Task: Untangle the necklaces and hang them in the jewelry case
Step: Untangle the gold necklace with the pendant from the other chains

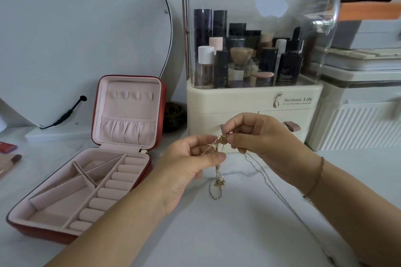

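Left hand [191, 165]: thumb and fingers pinch the tangled necklaces [221, 140] at the lower left of the knot. Right hand [260, 138]: fingertips pinch the same knot from the upper right. The knot is held in the air between both hands, above the white table [238, 234] and directly in front of the cream cosmetics organizer [249, 102]. Below the knot, gold chain hangs down to the table, where a loop with a small pendant rests; a thinner silver chain trails from the right hand across the table toward the person. The jewelry case [130, 106] stands open to the left, well apart from the hands: red shell, pink lining, lid upright with 4 tabs [132, 95] in a row above a gathered pocket. A thin bracelet [314, 180] circles the right wrist.
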The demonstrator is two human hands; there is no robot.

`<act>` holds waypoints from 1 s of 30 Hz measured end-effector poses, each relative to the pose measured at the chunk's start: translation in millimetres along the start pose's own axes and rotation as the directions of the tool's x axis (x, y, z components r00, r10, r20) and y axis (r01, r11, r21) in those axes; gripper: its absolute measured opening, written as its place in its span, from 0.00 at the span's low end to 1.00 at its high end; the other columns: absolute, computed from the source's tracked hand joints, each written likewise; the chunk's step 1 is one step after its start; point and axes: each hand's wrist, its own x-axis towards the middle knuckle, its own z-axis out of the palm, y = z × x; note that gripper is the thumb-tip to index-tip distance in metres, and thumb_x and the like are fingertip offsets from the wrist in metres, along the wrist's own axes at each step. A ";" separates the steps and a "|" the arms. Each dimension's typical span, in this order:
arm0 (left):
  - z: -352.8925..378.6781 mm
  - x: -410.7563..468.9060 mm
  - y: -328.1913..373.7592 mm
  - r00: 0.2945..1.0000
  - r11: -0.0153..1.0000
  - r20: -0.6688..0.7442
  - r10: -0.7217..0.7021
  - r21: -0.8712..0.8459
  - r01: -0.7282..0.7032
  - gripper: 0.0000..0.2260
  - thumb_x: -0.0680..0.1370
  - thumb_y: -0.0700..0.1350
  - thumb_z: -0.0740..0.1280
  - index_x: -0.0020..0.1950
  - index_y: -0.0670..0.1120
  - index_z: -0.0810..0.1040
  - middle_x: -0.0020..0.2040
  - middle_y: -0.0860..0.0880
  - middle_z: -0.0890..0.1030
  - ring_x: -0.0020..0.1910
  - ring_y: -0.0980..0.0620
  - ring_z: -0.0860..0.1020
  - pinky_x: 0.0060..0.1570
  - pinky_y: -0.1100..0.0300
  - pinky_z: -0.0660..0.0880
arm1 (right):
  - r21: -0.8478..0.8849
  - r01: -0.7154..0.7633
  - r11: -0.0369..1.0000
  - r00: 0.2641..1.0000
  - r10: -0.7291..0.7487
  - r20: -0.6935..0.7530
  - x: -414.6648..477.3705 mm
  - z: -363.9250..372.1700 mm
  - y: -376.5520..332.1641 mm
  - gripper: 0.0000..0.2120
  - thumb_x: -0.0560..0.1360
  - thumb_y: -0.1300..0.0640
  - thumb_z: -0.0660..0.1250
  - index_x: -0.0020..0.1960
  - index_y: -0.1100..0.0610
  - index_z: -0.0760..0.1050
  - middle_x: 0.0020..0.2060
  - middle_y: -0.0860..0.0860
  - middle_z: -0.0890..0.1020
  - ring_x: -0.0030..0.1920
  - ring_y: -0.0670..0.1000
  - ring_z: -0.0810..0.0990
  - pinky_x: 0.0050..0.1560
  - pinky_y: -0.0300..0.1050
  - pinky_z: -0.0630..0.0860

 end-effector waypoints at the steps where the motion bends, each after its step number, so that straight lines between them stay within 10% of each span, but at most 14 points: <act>1: 0.4 -0.6 -0.4 1.000 0.998 0.000 -0.001 0.058 0.001 0.12 0.69 0.40 0.73 0.52 0.47 0.82 0.35 0.55 0.80 0.28 0.62 0.71 0.33 0.63 0.62 | -0.003 0.000 1.000 1.000 0.000 -0.001 0.2 -0.1 0.3 0.08 0.72 0.71 0.67 0.45 0.60 0.79 0.35 0.52 0.80 0.35 0.46 0.75 0.35 0.36 0.70; 16: -4.4 4.6 -5.5 0.997 0.999 -0.076 0.014 0.041 -0.011 0.04 0.70 0.43 0.73 0.43 0.47 0.85 0.27 0.54 0.70 0.25 0.60 0.65 0.30 0.63 0.60 | -0.116 0.026 0.993 0.999 -0.029 -0.024 -0.1 0.7 1.4 0.07 0.71 0.69 0.70 0.44 0.58 0.79 0.39 0.54 0.82 0.41 0.48 0.79 0.44 0.35 0.76; 23: -3.6 3.9 -3.0 1.000 0.999 -0.018 0.007 0.052 -0.006 0.16 0.58 0.53 0.75 0.41 0.48 0.86 0.30 0.51 0.66 0.26 0.57 0.62 0.27 0.66 0.59 | -0.108 0.023 0.994 0.999 -0.028 -0.043 -0.8 1.6 -0.9 0.07 0.71 0.70 0.69 0.43 0.59 0.79 0.44 0.63 0.83 0.44 0.51 0.80 0.51 0.41 0.77; 30: -3.3 5.3 -6.9 0.991 0.988 -0.130 0.033 0.152 -0.012 0.03 0.71 0.46 0.72 0.40 0.47 0.83 0.29 0.54 0.74 0.29 0.58 0.70 0.37 0.63 0.67 | -0.088 -0.002 0.996 1.000 0.000 -0.022 0.2 2.8 0.9 0.06 0.71 0.70 0.70 0.43 0.59 0.79 0.38 0.53 0.82 0.41 0.47 0.79 0.48 0.35 0.77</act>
